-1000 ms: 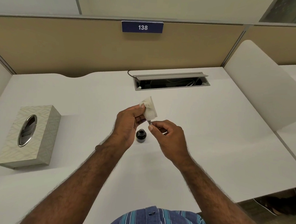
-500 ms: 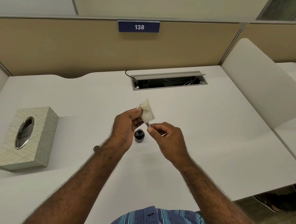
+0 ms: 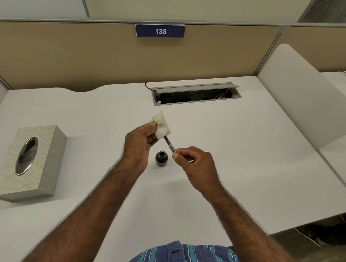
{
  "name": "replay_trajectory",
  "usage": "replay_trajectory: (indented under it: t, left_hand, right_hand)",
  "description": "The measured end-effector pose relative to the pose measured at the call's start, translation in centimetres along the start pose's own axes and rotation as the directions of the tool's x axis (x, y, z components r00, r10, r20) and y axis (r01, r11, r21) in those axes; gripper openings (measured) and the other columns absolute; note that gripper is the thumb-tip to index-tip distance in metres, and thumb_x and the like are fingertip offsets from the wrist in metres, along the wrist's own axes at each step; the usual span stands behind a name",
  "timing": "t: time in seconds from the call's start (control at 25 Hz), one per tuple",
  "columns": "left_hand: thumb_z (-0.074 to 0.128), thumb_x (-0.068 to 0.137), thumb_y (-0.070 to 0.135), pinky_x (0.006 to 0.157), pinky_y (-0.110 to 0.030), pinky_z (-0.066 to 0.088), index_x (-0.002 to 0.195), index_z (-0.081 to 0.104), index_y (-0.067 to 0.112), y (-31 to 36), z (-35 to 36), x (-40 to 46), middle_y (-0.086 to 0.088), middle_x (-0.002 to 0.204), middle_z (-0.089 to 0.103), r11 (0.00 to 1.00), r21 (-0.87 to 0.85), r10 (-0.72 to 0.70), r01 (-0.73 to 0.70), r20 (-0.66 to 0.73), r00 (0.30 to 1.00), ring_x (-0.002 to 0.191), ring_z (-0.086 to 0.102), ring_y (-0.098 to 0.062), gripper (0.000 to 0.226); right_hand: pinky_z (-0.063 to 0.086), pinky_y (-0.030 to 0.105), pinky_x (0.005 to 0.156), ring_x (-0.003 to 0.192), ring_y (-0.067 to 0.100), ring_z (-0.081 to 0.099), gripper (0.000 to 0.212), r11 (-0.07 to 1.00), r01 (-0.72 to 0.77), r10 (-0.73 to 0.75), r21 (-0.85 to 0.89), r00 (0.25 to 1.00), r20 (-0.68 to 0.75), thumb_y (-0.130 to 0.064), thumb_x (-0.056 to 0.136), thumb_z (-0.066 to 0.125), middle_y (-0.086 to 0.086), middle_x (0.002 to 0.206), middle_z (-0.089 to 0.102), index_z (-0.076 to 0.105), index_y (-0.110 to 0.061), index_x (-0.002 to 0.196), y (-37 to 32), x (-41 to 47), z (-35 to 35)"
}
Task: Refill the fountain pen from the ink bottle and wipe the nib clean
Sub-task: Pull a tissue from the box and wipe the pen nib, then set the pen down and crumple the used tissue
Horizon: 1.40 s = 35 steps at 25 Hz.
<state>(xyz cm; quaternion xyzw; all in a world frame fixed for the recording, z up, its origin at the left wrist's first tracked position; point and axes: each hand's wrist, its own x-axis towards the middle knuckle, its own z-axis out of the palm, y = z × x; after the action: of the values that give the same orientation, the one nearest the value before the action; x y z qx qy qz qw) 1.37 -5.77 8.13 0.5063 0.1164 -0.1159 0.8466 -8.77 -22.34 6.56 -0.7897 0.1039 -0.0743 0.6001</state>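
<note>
My left hand pinches a folded white tissue wrapped around the nib end of the fountain pen. The nib is hidden inside the tissue. My right hand grips the pen's rear end between thumb and fingers, and a short clear-and-dark length of the pen shows between the hands. A small dark ink bottle stands uncapped on the white desk, just below and between both hands.
A patterned tissue box with an oval metal opening sits at the left of the desk. An open cable tray lies at the back. A white divider panel rises on the right, and the desk's right edge drops off near a shoe on the floor.
My right hand has drawn back toward the lower right, so more of the pen's length shows out of the tissue. The left hand kept its pinch on the tissue.
</note>
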Motion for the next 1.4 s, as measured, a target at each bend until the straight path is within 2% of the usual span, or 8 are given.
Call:
replay_trajectory:
  t: [0.2, 0.44, 0.6, 0.8, 1.04, 1.12, 1.24, 1.4]
  left_hand:
    - [0.067, 0.100, 0.021, 0.079, -0.029, 0.058, 0.104, 0.079, 0.016, 0.7, -1.4, 1.3, 0.002, 0.100, 0.082, 1.000, 0.026, 0.004, -0.002, -0.062, 0.998, 0.083, 0.078, -0.011, 0.013]
    - [0.072, 0.097, 0.022, 0.077, -0.031, 0.058, 0.102, 0.080, 0.018, -0.8, -3.2, 0.9, 0.002, 0.101, 0.081, 0.997, 0.066, -0.039, 0.045, -0.101, 0.994, 0.085, 0.077, -0.013, 0.010]
    - [0.073, 0.097, 0.022, 0.081, -0.033, 0.058, 0.101, 0.081, 0.017, -1.9, -4.3, -0.2, -0.001, 0.103, 0.081, 0.992, 0.113, -0.047, 0.060, -0.113, 0.992, 0.093, 0.075, -0.020, 0.010]
    - [0.073, 0.097, 0.022, 0.081, -0.033, 0.057, 0.097, 0.081, 0.016, -3.1, -5.7, -1.9, 0.002, 0.093, 0.082, 0.983, 0.171, -0.048, 0.071, -0.139, 0.989, 0.091, 0.074, -0.021, 0.010]
    - [0.073, 0.097, 0.023, 0.081, -0.033, 0.058, 0.093, 0.082, 0.018, -3.7, -7.2, -3.1, 0.006, 0.087, 0.083, 0.976, 0.198, -0.055, 0.090, -0.176, 0.983, 0.082, 0.075, -0.013, 0.011]
    - [0.075, 0.096, 0.024, 0.081, -0.033, 0.058, 0.095, 0.082, 0.017, -3.7, -7.6, -3.4, 0.006, 0.087, 0.083, 0.975, 0.203, -0.050, 0.090, -0.196, 0.979, 0.082, 0.074, -0.014, 0.010]
    - [0.075, 0.096, 0.026, 0.078, -0.030, 0.058, 0.091, 0.084, 0.020, -3.7, -7.9, -3.9, 0.005, 0.090, 0.083, 0.972, 0.220, -0.045, 0.087, -0.186, 0.981, 0.082, 0.075, -0.011, 0.012]
    - [0.074, 0.097, 0.028, 0.077, -0.027, 0.059, 0.086, 0.086, 0.028, -3.7, -8.1, -4.4, 0.005, 0.092, 0.083, 0.964, 0.255, -0.032, 0.071, -0.153, 0.988, 0.084, 0.075, -0.009, 0.017]
  right_hand:
    - [0.047, 0.010, 0.067, 0.067, 0.001, 0.062, 0.006, 0.995, -0.086, 0.086, 0.048, 0.996, 0.002, -0.029, 0.092, 0.084, -0.019, 0.076, 0.074, 0.085, -0.024, 0.091, 1.1, -0.2, -0.7]
    - [0.047, 0.009, 0.061, 0.062, -0.001, 0.062, 0.008, 0.979, -0.195, 0.199, 0.060, 0.976, -0.083, -0.030, 0.092, 0.083, -0.009, 0.072, 0.075, 0.085, -0.023, 0.088, 2.4, 0.3, -1.4]
    - [0.048, 0.016, 0.069, 0.066, -0.001, 0.066, 0.012, 0.962, -0.265, 0.252, -0.065, 0.954, -0.166, -0.030, 0.093, 0.081, -0.019, 0.065, 0.072, 0.087, -0.020, 0.092, 4.1, 0.9, -1.7]
    - [0.049, 0.020, 0.071, 0.074, 0.012, 0.070, 0.013, 0.916, -0.262, 0.207, -0.304, 0.958, -0.200, -0.026, 0.094, 0.079, -0.010, 0.072, 0.074, 0.087, -0.016, 0.093, 6.2, 2.1, -1.1]
    - [0.053, 0.033, 0.078, 0.078, 0.024, 0.067, 0.013, 0.852, -0.261, 0.186, -0.454, 0.961, -0.204, -0.022, 0.095, 0.074, -0.003, 0.073, 0.073, 0.081, -0.015, 0.087, 8.5, 3.1, 0.3]
    - [0.050, 0.034, 0.076, 0.074, 0.023, 0.057, 0.021, 0.822, -0.268, 0.200, -0.502, 0.962, -0.186, -0.021, 0.096, 0.071, -0.007, 0.068, 0.060, 0.071, -0.017, 0.076, 8.9, 3.2, 0.6]
    - [0.038, 0.032, 0.067, 0.066, 0.023, 0.044, 0.049, 0.780, -0.261, 0.190, -0.569, 0.965, -0.183, -0.018, 0.096, 0.068, -0.009, 0.057, 0.040, 0.040, -0.024, 0.056, 9.3, 3.1, 1.0]
    - [0.035, 0.031, 0.067, 0.068, 0.026, 0.045, 0.053, 0.762, -0.273, 0.204, -0.587, 0.962, -0.183, -0.018, 0.097, 0.066, -0.007, 0.058, 0.038, 0.034, -0.023, 0.054, 9.3, 3.2, 1.3]
